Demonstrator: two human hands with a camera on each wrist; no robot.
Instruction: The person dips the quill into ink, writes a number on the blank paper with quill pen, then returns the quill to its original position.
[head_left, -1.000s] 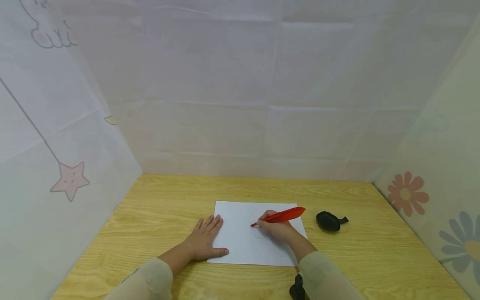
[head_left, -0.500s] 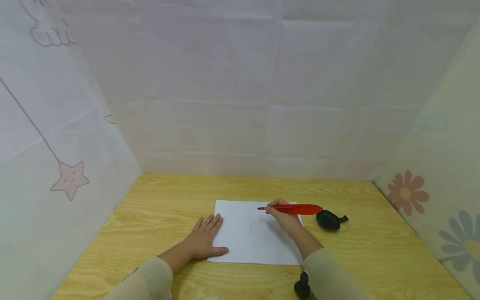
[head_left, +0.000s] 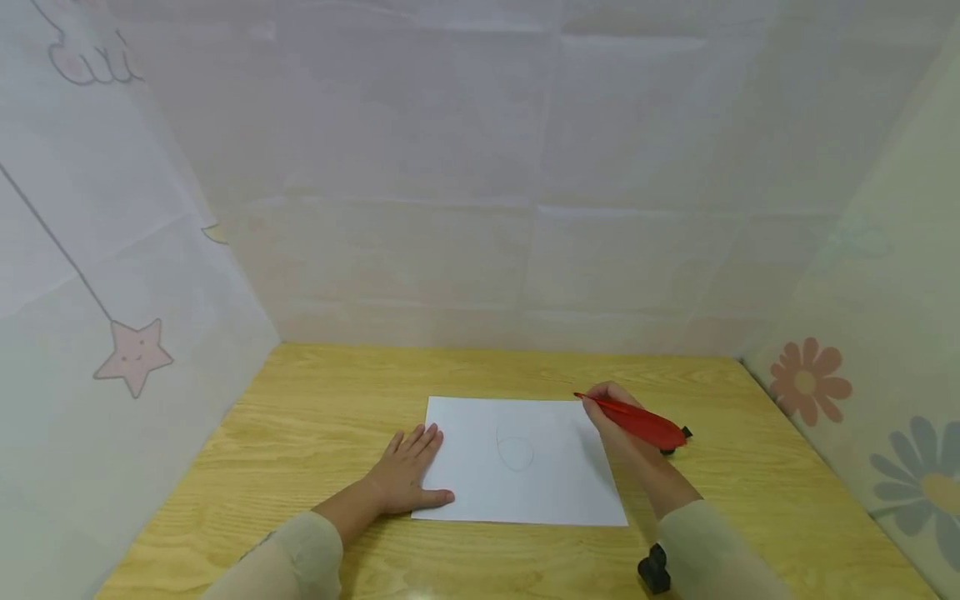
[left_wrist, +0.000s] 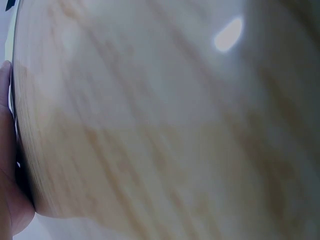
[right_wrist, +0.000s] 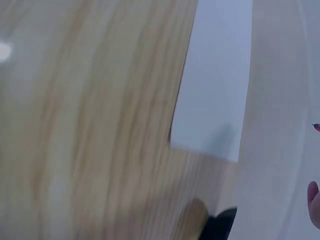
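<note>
A sheet of white paper (head_left: 555,492) lies on the table, with a faint curved line drawn on it that ends in a loop. My left hand (head_left: 402,473) rests flat on the paper's left edge, fingers spread; in the left wrist view part of this hand (left_wrist: 7,150) shows at the far left. My right hand (head_left: 617,408) pinches a red feather pen (head_left: 641,422) just past the paper's upper right corner. Its tip points left, near that corner. In the right wrist view the paper (right_wrist: 212,75) appears with a bit of my right hand (right_wrist: 315,205) at the right edge.
A dark rounded object (head_left: 667,451) on the table at right is mostly hidden behind the feather and hand. A small black piece (head_left: 655,570) sits against my right sleeve. The wooden table (head_left: 360,392) is bounded by patterned cloth walls (head_left: 420,267).
My right hand has moved up and right with the feather pen, off the drawn line toward the paper's upper right corner. It now covers most of the dark object. My left hand stays put.
</note>
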